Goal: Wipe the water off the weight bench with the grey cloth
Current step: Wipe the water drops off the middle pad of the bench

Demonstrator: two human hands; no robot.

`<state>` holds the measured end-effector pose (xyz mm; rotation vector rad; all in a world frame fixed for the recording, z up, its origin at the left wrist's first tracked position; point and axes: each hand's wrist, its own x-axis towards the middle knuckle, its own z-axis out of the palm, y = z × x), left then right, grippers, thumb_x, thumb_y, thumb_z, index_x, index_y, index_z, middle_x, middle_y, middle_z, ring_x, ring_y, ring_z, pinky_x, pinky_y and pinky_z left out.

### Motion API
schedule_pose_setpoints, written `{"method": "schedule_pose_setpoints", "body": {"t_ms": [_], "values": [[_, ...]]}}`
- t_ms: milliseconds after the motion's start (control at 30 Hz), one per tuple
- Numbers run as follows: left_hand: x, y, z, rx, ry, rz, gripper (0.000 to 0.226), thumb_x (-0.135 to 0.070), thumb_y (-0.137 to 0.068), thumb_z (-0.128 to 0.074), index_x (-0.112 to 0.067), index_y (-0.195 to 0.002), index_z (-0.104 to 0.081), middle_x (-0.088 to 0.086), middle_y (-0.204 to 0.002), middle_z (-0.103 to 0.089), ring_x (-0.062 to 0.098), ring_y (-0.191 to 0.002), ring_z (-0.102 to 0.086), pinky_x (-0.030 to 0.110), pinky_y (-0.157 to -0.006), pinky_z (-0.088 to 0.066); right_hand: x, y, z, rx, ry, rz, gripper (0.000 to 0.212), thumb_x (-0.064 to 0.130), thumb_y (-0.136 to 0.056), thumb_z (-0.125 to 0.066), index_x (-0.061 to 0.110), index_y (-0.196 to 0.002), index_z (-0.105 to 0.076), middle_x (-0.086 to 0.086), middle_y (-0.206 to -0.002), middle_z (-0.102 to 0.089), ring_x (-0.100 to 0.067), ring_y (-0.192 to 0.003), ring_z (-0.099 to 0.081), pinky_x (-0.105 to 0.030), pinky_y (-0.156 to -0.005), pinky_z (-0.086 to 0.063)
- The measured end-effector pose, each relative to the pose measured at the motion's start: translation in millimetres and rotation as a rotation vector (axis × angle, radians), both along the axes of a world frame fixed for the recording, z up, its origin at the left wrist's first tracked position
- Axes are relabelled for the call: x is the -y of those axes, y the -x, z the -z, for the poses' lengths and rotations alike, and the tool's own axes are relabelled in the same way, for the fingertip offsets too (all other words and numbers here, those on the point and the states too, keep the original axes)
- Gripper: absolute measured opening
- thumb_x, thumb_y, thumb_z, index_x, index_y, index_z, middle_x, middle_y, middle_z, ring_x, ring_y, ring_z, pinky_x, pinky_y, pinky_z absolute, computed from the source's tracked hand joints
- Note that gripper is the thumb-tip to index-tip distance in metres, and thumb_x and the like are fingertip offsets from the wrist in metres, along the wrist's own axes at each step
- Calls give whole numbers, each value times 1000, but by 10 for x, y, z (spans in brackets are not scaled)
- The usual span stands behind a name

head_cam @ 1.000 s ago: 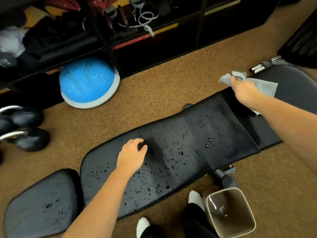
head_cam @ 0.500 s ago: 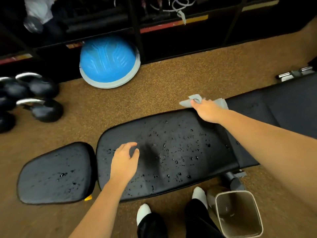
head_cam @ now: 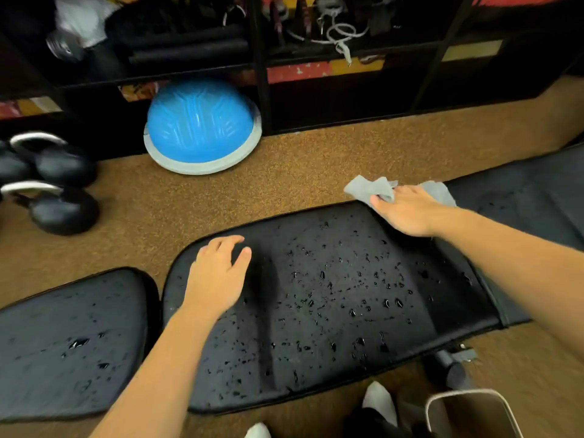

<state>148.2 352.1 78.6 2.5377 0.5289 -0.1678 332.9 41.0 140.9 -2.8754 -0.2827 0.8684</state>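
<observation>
The black weight bench [head_cam: 331, 352] runs across the view, its long pad speckled with water drops; a separate seat pad [head_cam: 69, 343] at the left is wet too. My right hand [head_cam: 407, 213] presses the grey cloth [head_cam: 369, 188] flat against the pad's far edge, with cloth sticking out on both sides of the hand. My left hand [head_cam: 218, 276] rests palm down on the left end of the long pad, fingers spread, holding nothing.
A blue half-ball trainer [head_cam: 202, 124] leans on dark shelving [head_cam: 316, 58] beyond the bench. Black kettlebells [head_cam: 60, 207] stand at the left on the brown floor [head_cam: 284, 175]. A small bin [head_cam: 471, 415] and my feet are at the bottom right.
My right hand brought the cloth from the bench's right part down onto the wet pad's far edge. The left hand stayed planted. The view shifted left along the bench.
</observation>
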Motion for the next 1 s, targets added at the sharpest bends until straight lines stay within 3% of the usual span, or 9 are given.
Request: {"method": "schedule_pose_setpoints", "body": {"t_ms": [67, 133, 167, 300, 467, 633, 800, 900, 1000], "values": [[-6, -302, 123, -49, 11, 37, 49, -51, -103, -37, -27, -144, -49, 1, -150, -46, 26, -137, -41, 46, -112, -36, 25, -45, -41, 23, 11, 47, 37, 26, -112, -20, 7, -132, -45, -18, -121, -54, -37, -125, -48, -38, -99, -33], [-15, -585, 201, -108, 35, 81, 53, -54, -103, -31, -27, -145, -48, 3, -152, -45, 28, -138, -41, 47, -114, -34, -139, 27, -80, 27, 34, 48, 58, 42, -110, -13, 8, -154, -32, -20, -159, -33, -32, -149, -25, -39, -116, -19], [-20, -698, 212, -133, 45, 92, 55, -56, -103, -28, -28, -145, -48, 4, -152, -46, 29, -138, -41, 48, -115, -32, -257, 114, -63, 17, 38, 9, 63, 47, -109, -10, 13, -161, -19, -17, -168, -19, -28, -155, -12, -38, -122, -9], [17, -949, 282, -238, 69, 117, 69, -67, -100, -17, -29, -154, -38, -1, -163, -33, 25, -150, -28, 46, -124, -18, -291, 314, 248, 9, 33, -245, 57, 41, -110, -9, 24, -163, 3, -9, -171, 2, -23, -157, 10, -40, -125, 10], [27, -995, 253, -258, 185, 26, 79, -81, -91, -20, -36, -154, -34, -3, -165, -25, 25, -153, -19, 45, -124, -14, -153, 30, 135, -12, 22, -71, 72, 62, -104, -4, 22, -164, 0, -5, -172, 1, -21, -158, 7, -39, -125, 6], [-57, -1067, 286, -250, 206, 47, 87, -87, -85, -21, -37, -153, -36, -4, -166, -22, 23, -154, -18, 47, -125, -13, -385, 171, 256, -13, -13, -176, 78, 64, -104, -6, 14, -164, -7, -6, -172, 1, -22, -158, 9, -39, -125, 7], [-82, -1107, 311, -243, 181, 85, 88, -89, -83, -20, -38, -153, -38, -6, -166, -24, 21, -154, -19, 47, -125, -14, -294, -47, 190, 3, -14, -9, 79, 70, -98, -10, 24, -161, -27, -13, -166, -27, -31, -153, -23, -45, -123, -13], [-35, -1059, 330, -246, 164, 88, 79, -83, -89, -21, -39, -153, -36, -5, -166, -23, 24, -154, -19, 47, -125, -14, -543, 211, 201, 74, 21, -96, 75, 60, -105, -9, 12, -163, -12, -16, -170, -10, -30, -157, -6, -42, -125, -2], [-47, -1022, 376, -219, 85, 124, 67, -70, -98, -25, -33, -152, -40, -6, -163, -30, 23, -152, -26, 44, -125, -16, -652, 416, 341, 58, 9, -240, 65, 50, -109, -8, 17, -164, 0, -10, -172, -2, -26, -158, 5, -43, -126, 8]]}}
